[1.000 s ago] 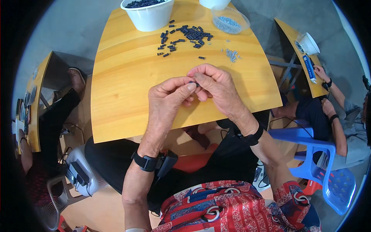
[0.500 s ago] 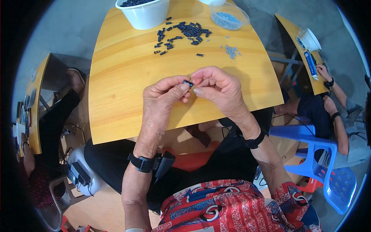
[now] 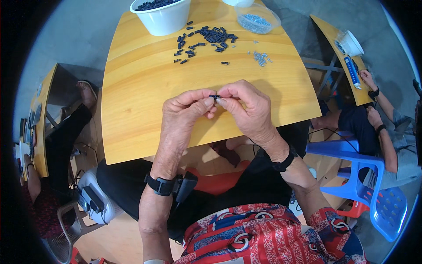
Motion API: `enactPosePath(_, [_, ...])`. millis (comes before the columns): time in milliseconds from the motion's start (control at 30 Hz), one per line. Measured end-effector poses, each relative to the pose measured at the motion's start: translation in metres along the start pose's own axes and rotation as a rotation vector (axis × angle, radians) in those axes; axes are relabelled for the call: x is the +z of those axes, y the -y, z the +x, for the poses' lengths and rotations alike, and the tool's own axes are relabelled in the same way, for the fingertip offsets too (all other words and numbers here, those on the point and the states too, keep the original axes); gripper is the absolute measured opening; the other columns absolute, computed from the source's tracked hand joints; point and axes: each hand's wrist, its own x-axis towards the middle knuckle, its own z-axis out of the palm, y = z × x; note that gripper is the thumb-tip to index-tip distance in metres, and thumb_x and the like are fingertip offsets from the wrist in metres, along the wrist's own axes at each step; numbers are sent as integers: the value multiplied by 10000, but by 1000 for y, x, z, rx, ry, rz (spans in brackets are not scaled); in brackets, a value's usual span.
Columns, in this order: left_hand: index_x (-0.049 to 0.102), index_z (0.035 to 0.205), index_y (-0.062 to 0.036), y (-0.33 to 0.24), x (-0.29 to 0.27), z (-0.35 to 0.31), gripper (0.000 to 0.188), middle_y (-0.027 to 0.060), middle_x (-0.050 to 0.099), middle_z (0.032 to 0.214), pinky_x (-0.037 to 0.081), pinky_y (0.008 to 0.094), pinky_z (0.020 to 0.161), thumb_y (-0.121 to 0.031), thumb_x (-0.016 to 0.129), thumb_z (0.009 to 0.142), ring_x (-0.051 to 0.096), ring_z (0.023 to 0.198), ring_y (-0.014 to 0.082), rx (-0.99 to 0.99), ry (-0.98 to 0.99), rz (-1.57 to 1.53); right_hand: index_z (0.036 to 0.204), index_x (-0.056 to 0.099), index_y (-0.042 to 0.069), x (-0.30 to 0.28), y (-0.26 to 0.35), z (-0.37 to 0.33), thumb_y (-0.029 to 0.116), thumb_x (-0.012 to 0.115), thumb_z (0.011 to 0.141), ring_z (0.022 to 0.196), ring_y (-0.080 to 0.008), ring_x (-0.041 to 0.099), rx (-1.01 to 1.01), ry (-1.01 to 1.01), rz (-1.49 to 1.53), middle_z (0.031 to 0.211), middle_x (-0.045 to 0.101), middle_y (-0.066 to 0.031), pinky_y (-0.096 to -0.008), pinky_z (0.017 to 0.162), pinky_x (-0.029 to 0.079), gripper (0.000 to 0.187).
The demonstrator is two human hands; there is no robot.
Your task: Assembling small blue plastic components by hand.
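Observation:
Over the near half of the wooden table [image 3: 136, 110], both hands meet at a small black cylindrical piece [image 3: 214, 96]. My left hand [image 3: 184, 112] pinches it between thumb and forefinger. From the other side, the thumb and fingertips of my right hand [image 3: 250, 108] close on its right end; whether a tiny metal part is between them is hidden. Farther back lies a loose pile of similar black pieces [image 3: 214, 36], with a single piece [image 3: 225, 63] nearer to me. Right of the pile, small silver metal pins or screws [image 3: 260, 58] are scattered.
A white tub [image 3: 162, 21] of black pieces stands at the back left edge. A clear round container [image 3: 257, 25] of silver parts is at the back right. Co-workers sit at tables on both sides; a blue plastic chair [image 3: 376, 193] is at right.
My right hand has moved left, and its fingertips have closed onto the right end of the black piece. My left hand stays nearly in place.

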Motion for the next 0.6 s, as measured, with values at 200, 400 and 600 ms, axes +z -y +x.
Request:
enactPosePath(200, [662,963,28,-3,-4,0,134,97,667,811,519,228,641,-36,629,850,618,690,122,-70,25,12,854,596,27,0,5,2,-5,664,748,692,-232,624,-179,-18,-107,753,610,-78,-305,594,498,130])
enactPosePath(400, [656,972,19,-3,-12,1,134,103,673,850,540,231,649,-16,620,848,644,718,140,-129,93,-73,837,601,33,2,9,4,-3,675,741,678,-221,622,-131,-61,-30,748,607,-79,-297,576,494,126])
enactPosePath(600, [655,969,18,-2,-10,0,133,104,673,852,545,236,655,-17,622,845,648,724,145,-159,100,-82,831,610,39,-2,7,4,-5,674,739,659,-215,621,-257,-43,-103,756,595,-75,-296,550,490,120])
